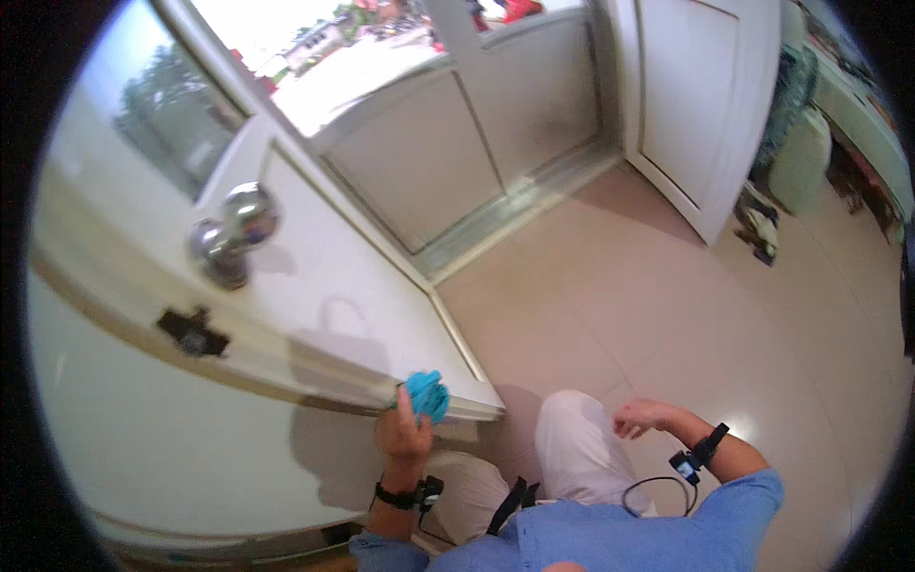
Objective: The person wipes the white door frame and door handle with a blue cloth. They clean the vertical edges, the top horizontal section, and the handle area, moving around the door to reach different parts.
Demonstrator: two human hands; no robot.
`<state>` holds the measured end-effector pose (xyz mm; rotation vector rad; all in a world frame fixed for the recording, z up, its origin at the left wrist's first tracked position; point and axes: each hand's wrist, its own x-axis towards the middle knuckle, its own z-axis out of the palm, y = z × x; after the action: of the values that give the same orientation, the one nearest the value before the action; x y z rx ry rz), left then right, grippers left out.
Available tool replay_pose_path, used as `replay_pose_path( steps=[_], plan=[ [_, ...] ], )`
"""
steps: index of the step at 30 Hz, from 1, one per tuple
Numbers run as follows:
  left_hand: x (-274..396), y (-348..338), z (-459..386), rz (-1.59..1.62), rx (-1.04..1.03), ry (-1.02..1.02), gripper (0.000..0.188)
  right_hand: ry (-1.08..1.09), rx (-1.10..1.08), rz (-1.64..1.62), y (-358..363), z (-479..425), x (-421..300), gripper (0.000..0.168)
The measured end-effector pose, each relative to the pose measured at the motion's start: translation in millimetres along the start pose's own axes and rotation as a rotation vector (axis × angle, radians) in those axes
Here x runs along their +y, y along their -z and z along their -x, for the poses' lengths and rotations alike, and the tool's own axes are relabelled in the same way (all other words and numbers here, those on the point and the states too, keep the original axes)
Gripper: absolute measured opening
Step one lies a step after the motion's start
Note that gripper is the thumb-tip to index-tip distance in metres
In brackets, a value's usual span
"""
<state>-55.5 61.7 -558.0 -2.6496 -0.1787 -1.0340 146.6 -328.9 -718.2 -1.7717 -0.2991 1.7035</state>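
My left hand grips a crumpled bright blue cloth at the lower part of a white door's edge. The cloth lies against that edge, close to the door's bottom corner. Higher up the same door are a shiny metal doorknob and, on the edge, a latch plate with dark surroundings. Beside my right knee, my right hand hangs with its fingers loosely curled; no object shows in it, though its palm is hidden.
Light tiles cover the floor. Ahead runs a metal door track under panelled doors with glass above. Another white door stands ajar at the right, near a pale container and items on the floor.
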Motion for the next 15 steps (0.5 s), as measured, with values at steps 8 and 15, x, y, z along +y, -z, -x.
replay_pose_path(
  steps=[8, 15],
  plan=[
    [-5.6, -19.6, 10.3, 0.046, 0.218, -0.040, 0.045, -0.690, -0.329, -0.779, -155.5, -22.7, 277.5, 0.047],
    [-12.7, -11.9, 10.4, 0.005, 0.202, 0.013, 0.055, -0.594, -0.358, -1.072, -244.0, -17.0, 314.4, 0.047]
  ],
)
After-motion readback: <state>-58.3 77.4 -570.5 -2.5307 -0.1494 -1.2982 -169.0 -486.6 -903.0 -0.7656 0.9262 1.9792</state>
